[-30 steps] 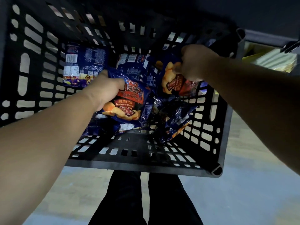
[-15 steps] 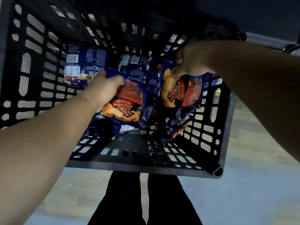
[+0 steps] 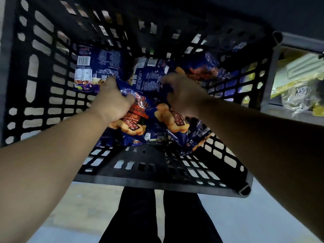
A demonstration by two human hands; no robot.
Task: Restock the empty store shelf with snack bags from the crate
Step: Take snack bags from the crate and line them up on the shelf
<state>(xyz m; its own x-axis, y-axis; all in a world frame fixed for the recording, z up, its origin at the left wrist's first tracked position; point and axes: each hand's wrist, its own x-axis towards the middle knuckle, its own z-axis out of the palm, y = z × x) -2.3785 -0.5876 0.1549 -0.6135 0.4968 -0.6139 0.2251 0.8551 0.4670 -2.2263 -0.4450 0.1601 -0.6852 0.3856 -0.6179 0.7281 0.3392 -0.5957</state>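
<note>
The black slotted crate point(image 3: 43, 95) holds a heap of blue snack bags. At its centre the left hand point(image 3: 112, 102) grasps a barbecue-flavour bag point(image 3: 135, 120) by its top edge. At 3 o'clock from it, the right hand point(image 3: 182, 95) clenches round a second bag point(image 3: 177, 123). More bags lie at 12 o'clock, one label-side up point(image 3: 94, 67).

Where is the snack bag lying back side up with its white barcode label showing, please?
In the head view, the back-side-up bag lies in the crate's far left corner, just beyond the left hand.
</note>
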